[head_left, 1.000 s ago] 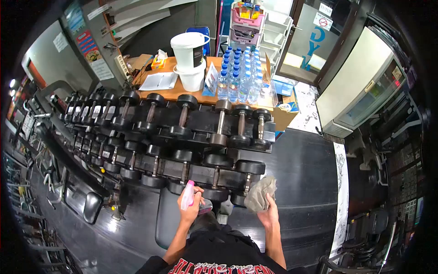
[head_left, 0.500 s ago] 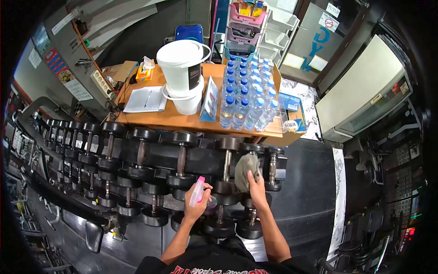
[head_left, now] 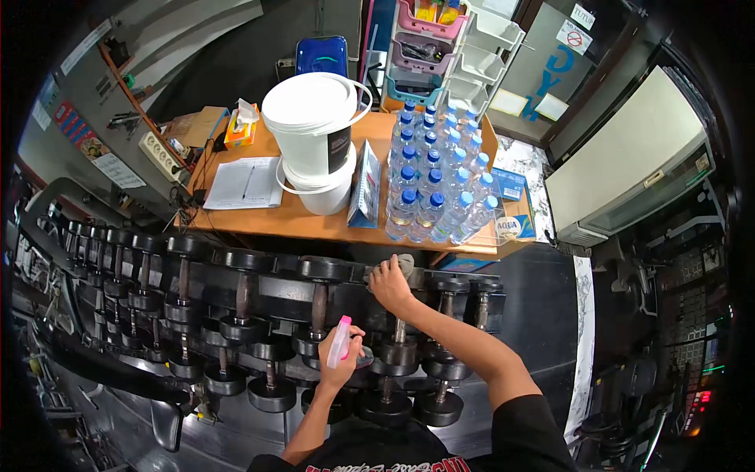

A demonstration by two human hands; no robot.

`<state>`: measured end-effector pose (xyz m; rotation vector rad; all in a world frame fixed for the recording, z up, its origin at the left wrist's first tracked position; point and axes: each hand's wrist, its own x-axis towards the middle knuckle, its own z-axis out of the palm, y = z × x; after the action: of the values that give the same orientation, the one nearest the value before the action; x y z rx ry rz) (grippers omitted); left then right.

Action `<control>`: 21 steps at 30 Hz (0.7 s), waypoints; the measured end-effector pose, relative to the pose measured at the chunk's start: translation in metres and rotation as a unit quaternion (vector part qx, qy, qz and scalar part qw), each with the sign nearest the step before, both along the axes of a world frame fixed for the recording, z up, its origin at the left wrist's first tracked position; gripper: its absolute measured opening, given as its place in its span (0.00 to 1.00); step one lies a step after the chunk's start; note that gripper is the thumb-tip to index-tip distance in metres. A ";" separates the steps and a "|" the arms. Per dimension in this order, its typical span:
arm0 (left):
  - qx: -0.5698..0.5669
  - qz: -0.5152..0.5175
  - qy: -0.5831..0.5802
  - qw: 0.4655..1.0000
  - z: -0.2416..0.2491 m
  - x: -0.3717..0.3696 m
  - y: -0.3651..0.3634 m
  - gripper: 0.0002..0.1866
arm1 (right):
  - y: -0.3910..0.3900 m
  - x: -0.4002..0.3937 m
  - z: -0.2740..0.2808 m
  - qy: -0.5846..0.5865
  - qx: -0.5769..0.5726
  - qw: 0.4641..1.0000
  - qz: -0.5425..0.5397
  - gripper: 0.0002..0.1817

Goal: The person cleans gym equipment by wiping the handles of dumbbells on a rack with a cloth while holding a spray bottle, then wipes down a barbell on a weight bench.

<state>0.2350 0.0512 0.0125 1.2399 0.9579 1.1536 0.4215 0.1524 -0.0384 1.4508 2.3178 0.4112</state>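
My left hand (head_left: 338, 368) is wrapped round a spray bottle (head_left: 340, 343) with a pink and clear top, above the near row of dumbbells. Part of the bottle is hidden behind my fingers. My right hand (head_left: 388, 285) presses a grey cloth (head_left: 406, 264) onto the far end of a dumbbell in the upper row, by the desk edge. The hand and forearm cover much of that dumbbell. Left of it lies a dumbbell (head_left: 319, 305) with a worn brown handle.
A rack of black dumbbells (head_left: 185, 279) runs off to the left. Beyond it stands a wooden desk (head_left: 236, 223) bearing white buckets (head_left: 311, 106), an open notebook (head_left: 244, 182), a tissue box (head_left: 241, 130) and rows of water bottles (head_left: 431, 177). A white fridge (head_left: 629, 149) is at right.
My right hand has moved left and farther away with the cloth, from the dumbbell on the right to the far end of another. The left hand keeps the spray bottle almost in place.
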 end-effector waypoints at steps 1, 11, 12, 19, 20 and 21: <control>-0.001 -0.002 0.000 1.000 -0.001 0.001 0.002 0.05 | 0.005 -0.003 -0.001 -0.001 -0.001 1.000 -0.002 0.16; -0.011 -0.009 0.008 1.000 -0.006 -0.002 -0.001 0.04 | -0.042 0.032 0.012 0.394 0.148 0.906 -0.040 0.13; -0.015 -0.013 0.012 1.000 -0.007 -0.003 -0.002 0.04 | -0.054 0.034 0.011 0.439 0.142 0.881 -0.107 0.17; -0.031 -0.045 0.024 0.998 -0.010 -0.002 -0.005 0.04 | -0.094 0.012 0.004 0.502 0.173 0.816 -0.228 0.16; -0.030 -0.047 0.023 0.998 -0.008 -0.002 -0.005 0.04 | -0.099 0.011 0.007 0.502 0.174 0.815 -0.230 0.16; -0.029 -0.048 0.023 0.998 -0.006 -0.001 -0.005 0.04 | -0.105 0.009 0.013 0.521 0.167 0.801 -0.244 0.14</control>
<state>0.2342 0.0459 0.0065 1.2569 0.9501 1.0191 0.4305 0.0479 -0.0257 2.9113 2.4511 -0.2392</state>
